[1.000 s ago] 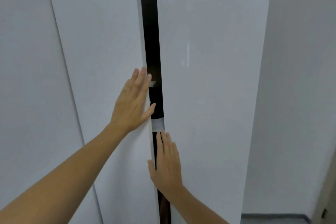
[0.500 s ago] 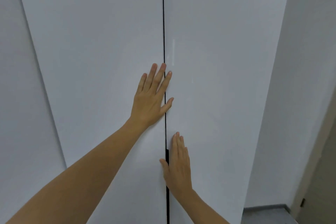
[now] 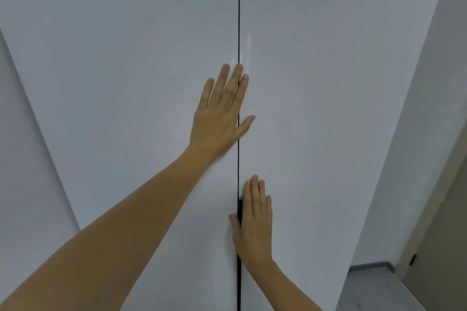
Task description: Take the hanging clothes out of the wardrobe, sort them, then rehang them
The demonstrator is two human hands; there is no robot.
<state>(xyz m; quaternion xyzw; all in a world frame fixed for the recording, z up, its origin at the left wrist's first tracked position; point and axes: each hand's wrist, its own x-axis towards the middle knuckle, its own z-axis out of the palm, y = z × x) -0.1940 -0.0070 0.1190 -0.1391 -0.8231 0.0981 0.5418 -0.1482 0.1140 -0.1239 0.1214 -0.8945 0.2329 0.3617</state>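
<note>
Both white wardrobe doors stand shut, meeting at a thin dark seam (image 3: 239, 33) that runs top to bottom through the middle of the view. The left door (image 3: 126, 70) and the right door (image 3: 328, 83) are plain, glossy panels with no knob or pull showing on their faces. The left hand (image 3: 221, 118) lies flat against the left door just beside the seam, higher up; its fingers (image 3: 226, 86) are straight and spread, pointing upward, with the index finger and the thumb reaching across the seam onto the right door. It holds nothing. The right hand (image 3: 254, 225) lies flat on the right door, lower down and likewise against the seam; its fingers (image 3: 255, 194) are straight and held together, pointing upward, and its thumb crosses the seam onto the left door's edge. It also holds nothing. At the level of the right hand the seam widens slightly into a darker slot. Both bare forearms reach up from the lower edge of the view. The hanging clothes are not visible; with the doors shut, the inside of the wardrobe is hidden. To the right of the right door a white wall (image 3: 417, 134) runs down to a grey floor (image 3: 374, 288), and a beige door (image 3: 444, 247) stands at the far right beyond that wall.
</note>
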